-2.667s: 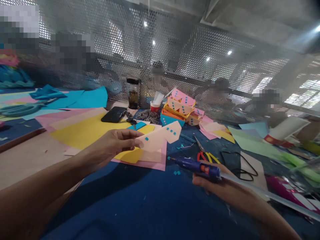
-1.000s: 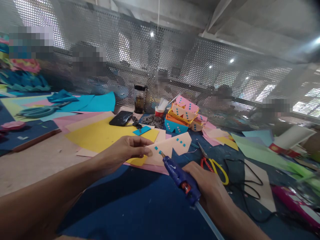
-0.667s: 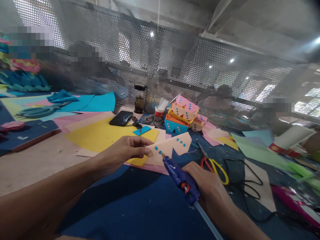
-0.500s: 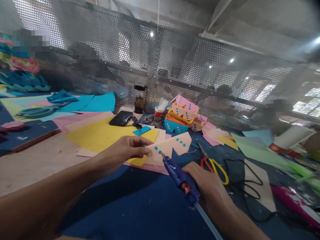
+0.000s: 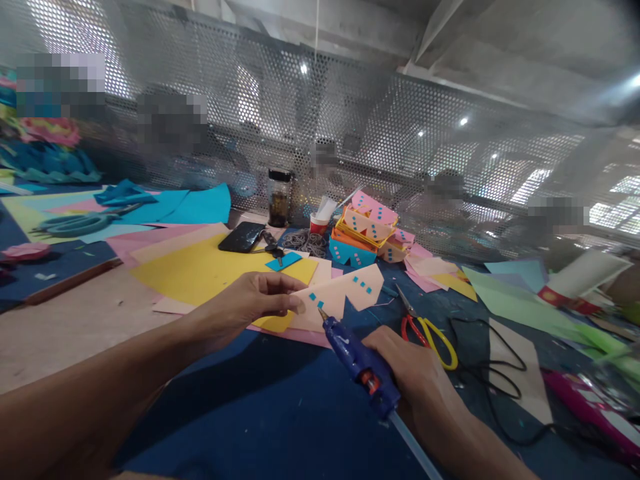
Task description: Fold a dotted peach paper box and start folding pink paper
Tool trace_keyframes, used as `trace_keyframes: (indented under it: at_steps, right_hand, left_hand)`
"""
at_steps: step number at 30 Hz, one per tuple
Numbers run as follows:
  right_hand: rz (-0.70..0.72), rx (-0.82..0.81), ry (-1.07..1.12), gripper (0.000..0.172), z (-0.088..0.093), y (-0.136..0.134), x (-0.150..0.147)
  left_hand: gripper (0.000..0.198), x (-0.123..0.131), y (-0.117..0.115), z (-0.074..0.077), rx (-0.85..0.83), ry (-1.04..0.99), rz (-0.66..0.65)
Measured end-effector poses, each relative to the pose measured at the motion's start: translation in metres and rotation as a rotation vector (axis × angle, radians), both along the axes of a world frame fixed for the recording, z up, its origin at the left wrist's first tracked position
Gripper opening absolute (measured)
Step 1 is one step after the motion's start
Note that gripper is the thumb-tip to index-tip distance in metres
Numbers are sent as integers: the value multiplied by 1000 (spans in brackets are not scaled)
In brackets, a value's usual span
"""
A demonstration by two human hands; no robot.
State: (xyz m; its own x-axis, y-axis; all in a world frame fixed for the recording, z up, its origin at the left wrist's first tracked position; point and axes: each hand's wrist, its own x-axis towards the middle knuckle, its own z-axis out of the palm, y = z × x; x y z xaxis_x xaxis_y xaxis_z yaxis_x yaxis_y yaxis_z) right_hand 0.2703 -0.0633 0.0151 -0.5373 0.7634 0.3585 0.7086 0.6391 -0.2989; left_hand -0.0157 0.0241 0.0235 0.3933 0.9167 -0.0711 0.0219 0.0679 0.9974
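Between the thumb and fingers of my left hand (image 5: 257, 300) is the left end of a peach paper cutout (image 5: 333, 293), notched along its lower edge. Small blue squares (image 5: 361, 285) dot its face, a row on the right part and a couple on the left. My right hand (image 5: 413, 367) is wrapped round a blue glue gun (image 5: 357, 357); a clear glue stick (image 5: 413, 443) juts from its back end. The gun's nozzle points at the cutout, just below the left squares; whether it touches the paper I cannot tell.
Scissors with red and yellow handles (image 5: 435, 340) lie right of my right hand, near a black cord (image 5: 493, 373). Behind are stacked decorated cutouts (image 5: 367, 230), a paper cup (image 5: 320, 223), a jar (image 5: 279, 198) and a phone (image 5: 241, 237). Yellow sheets (image 5: 200, 273) spread to the left.
The glue gun's nozzle has shifted slightly down and left, away from the lower left blue square. My left hand and the peach cutout have stayed nearly still.
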Motion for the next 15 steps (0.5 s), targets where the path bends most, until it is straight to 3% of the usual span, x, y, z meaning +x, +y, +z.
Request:
trace_keyframes:
  at_steps: [11, 15]
  right_hand:
    - [-28, -35, -10, 24, 1, 1, -2]
    - [-16, -42, 7, 19, 1, 1, -2]
  left_hand:
    - [32, 0, 0, 0, -10, 0, -8]
    - [33, 0, -1, 0, 1, 12, -17]
